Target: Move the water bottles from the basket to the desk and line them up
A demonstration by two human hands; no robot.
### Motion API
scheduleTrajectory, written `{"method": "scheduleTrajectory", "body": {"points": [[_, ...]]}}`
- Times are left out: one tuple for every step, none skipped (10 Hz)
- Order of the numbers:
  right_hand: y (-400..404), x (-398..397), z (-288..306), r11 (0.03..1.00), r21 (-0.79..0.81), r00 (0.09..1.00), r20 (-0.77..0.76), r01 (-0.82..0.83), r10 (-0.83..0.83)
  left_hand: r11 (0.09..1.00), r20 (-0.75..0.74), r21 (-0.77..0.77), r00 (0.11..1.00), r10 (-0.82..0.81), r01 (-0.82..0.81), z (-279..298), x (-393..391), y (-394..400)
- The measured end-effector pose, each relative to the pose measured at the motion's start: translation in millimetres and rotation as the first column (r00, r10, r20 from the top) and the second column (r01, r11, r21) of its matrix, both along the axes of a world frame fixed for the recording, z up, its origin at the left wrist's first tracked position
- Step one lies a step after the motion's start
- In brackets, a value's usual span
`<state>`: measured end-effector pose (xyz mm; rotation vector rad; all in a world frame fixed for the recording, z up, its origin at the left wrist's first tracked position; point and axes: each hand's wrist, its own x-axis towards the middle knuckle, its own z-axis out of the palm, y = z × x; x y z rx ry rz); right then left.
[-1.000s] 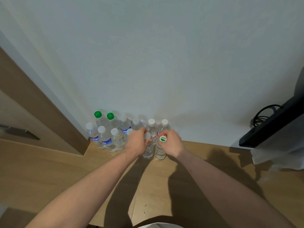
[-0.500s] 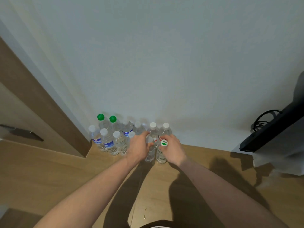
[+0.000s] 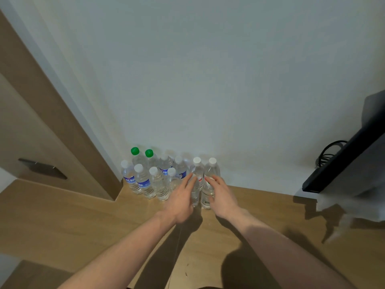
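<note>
Bottles [image 3: 158, 176] stand approx. two rows deep on desk [image 3: 62, 222]; left hand [image 3: 180, 202] & right hand [image 3: 221, 197], fingers loosely open, gripping nothing; basket unseen.

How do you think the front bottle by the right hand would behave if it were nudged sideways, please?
The bottle is tall and narrow, so it would probably tip rather than slide. It looks full, so likely fairly heavy. Standing close to its neighbour, it might knock that over too.
</note>
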<state>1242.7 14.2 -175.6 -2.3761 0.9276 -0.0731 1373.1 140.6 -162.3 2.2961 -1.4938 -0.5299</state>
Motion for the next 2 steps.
{"method": "scheduleTrajectory", "body": {"points": [[10, -9, 8, 1.000, -0.007, 1.000, 0.014, -0.011, 0.011, 0.999, 0.002, -0.052, 1.000, 0.011, -0.011, 10, -5, 18], [20, -22, 13, 1.000, 0.001, 1.000, -0.009, -0.023, 0.023, 1.000, 0.035, -0.027, 0.999, -0.011, 0.012, 21, -7, 45]]}}
